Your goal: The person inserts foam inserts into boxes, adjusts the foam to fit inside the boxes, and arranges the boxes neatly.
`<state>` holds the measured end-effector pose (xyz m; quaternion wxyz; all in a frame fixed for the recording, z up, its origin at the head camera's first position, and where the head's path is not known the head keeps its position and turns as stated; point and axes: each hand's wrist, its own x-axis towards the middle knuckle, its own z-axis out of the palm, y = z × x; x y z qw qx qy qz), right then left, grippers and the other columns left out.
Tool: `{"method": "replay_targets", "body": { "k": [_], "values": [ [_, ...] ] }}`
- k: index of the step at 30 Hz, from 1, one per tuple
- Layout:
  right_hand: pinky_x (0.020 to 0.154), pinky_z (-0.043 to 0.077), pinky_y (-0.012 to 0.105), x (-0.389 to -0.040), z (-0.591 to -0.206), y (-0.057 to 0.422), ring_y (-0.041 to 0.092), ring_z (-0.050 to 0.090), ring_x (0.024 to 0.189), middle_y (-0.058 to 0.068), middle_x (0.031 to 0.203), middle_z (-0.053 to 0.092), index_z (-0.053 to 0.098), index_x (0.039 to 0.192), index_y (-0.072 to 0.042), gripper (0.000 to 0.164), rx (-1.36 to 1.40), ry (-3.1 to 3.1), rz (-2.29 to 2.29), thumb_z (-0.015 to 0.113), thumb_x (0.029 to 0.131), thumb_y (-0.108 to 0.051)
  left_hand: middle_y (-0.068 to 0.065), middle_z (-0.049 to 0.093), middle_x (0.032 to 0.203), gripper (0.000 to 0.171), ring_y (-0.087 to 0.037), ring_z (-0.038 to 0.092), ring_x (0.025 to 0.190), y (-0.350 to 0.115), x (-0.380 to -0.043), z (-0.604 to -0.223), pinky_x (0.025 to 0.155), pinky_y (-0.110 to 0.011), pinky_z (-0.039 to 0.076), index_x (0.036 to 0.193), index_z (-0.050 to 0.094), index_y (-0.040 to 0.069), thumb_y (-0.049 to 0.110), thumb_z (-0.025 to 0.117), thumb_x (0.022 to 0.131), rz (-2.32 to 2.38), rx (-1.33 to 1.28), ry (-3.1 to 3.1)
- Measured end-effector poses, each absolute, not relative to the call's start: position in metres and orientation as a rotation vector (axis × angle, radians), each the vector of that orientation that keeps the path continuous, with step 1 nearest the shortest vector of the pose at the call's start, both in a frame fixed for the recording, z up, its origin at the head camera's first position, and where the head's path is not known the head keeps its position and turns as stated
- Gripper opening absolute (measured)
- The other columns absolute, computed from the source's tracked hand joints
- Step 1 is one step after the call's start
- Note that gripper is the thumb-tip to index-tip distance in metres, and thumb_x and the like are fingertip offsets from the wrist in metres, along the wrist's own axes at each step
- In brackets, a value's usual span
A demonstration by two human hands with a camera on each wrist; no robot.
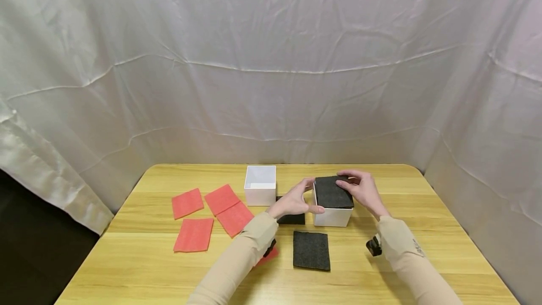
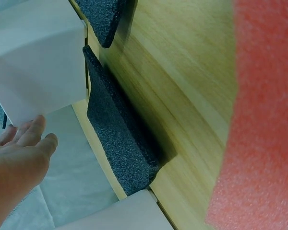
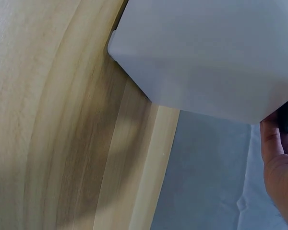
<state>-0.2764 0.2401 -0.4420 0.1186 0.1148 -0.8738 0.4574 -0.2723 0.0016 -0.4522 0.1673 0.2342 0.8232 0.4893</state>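
A black foam square (image 1: 334, 192) lies across the mouth of the right-hand white box (image 1: 332, 217). My right hand (image 1: 363, 191) pinches that square near its far right edge, thumb on top; in the right wrist view the fingers (image 3: 272, 141) are at the box's upper edge. My left hand (image 1: 295, 200) holds the left side of the same box, its thumb by the front corner and its fingers near the back rim. The left wrist view shows those fingertips (image 2: 36, 128) against the white wall (image 2: 38, 72). The box's inside is hidden under the square.
A second white box (image 1: 260, 196) stands open-topped to the left. Another black square (image 1: 292, 218) lies between the boxes, partly behind my left hand, and one more (image 1: 311, 251) is nearer me. Several red foam squares (image 1: 193, 235) spread over the table's left; one is partly under my left forearm.
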Motion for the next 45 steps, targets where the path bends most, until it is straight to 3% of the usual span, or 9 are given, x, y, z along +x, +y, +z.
{"method": "replay_targets", "body": {
  "k": [3,6,10,20,27,31,37,45],
  "values": [
    [0.073,0.054,0.016,-0.277,-0.443,0.238,0.039,0.071,0.1,0.026,0.116,0.071,0.072,0.114,0.003,0.027,0.359,-2.565,1.277,0.075,0.09,-0.007,-0.011,0.033,0.164,0.095,-0.027,0.035,0.151,0.001,-0.273,-0.453,0.122,-0.045,0.034,0.158,0.026,0.009,0.029,0.082,0.084,1.391,0.66,2.343],
    [0.08,0.061,0.031,-0.277,-0.443,0.235,0.041,0.071,0.101,0.026,0.112,0.072,0.073,0.112,0.004,0.025,0.391,-2.574,1.229,0.075,0.089,-0.003,-0.011,0.033,0.164,0.095,-0.026,0.034,0.152,0.001,-0.273,-0.453,0.122,-0.045,0.034,0.159,0.025,0.009,0.029,0.081,0.085,1.384,0.657,2.347],
    [0.086,0.059,0.05,-0.275,-0.444,0.233,0.041,0.071,0.101,0.026,0.109,0.073,0.073,0.11,0.005,0.023,0.423,-2.582,1.187,0.074,0.088,0.0,-0.011,0.033,0.164,0.094,-0.027,0.034,0.152,0.002,-0.273,-0.454,0.121,-0.045,0.034,0.158,0.026,0.009,0.029,0.081,0.085,1.377,0.659,2.355],
    [0.088,0.057,0.054,-0.275,-0.446,0.233,0.039,0.069,0.103,0.023,0.115,0.072,0.074,0.113,0.002,0.025,0.524,-2.638,1.028,0.074,0.088,-0.003,-0.011,0.035,0.163,0.096,-0.026,0.034,0.152,0.0,-0.271,-0.453,0.121,-0.045,0.034,0.159,0.025,0.009,0.032,0.081,0.085,1.364,0.663,2.349],
    [0.094,0.044,0.058,-0.274,-0.447,0.231,0.039,0.055,0.109,0.02,0.116,0.071,0.075,0.112,-0.001,0.029,0.652,-2.647,0.874,0.079,0.084,-0.006,-0.011,0.034,0.163,0.095,-0.026,0.034,0.152,0.001,-0.271,-0.452,0.121,-0.046,0.035,0.159,0.025,0.01,0.032,0.081,0.085,1.366,0.656,2.348],
    [0.094,0.042,0.057,-0.274,-0.452,0.233,0.037,0.051,0.109,0.019,0.116,0.069,0.076,0.107,0.0,0.028,0.709,-2.625,0.869,0.082,0.081,-0.005,-0.011,0.035,0.163,0.094,-0.026,0.034,0.151,0.002,-0.271,-0.452,0.121,-0.046,0.035,0.158,0.027,0.011,0.031,0.081,0.084,1.372,0.649,2.349],
    [0.093,0.045,0.054,-0.274,-0.452,0.243,0.035,0.054,0.107,0.017,0.113,0.069,0.075,0.105,0.001,0.03,0.762,-2.537,0.912,0.084,0.076,-0.002,-0.012,0.036,0.162,0.094,-0.027,0.035,0.151,0.003,-0.271,-0.452,0.121,-0.046,0.036,0.158,0.027,0.009,0.031,0.081,0.084,1.365,0.671,2.368],
    [0.098,0.045,0.063,-0.266,-0.434,0.253,0.039,0.057,0.112,0.018,0.115,0.07,0.075,0.106,0.001,0.03,0.844,-2.732,0.666,0.083,0.079,-0.007,-0.012,0.035,0.162,0.094,-0.027,0.035,0.151,0.001,-0.271,-0.452,0.121,-0.047,0.035,0.158,0.026,0.008,0.029,0.081,0.085,1.37,0.677,2.358]
  ]
}}
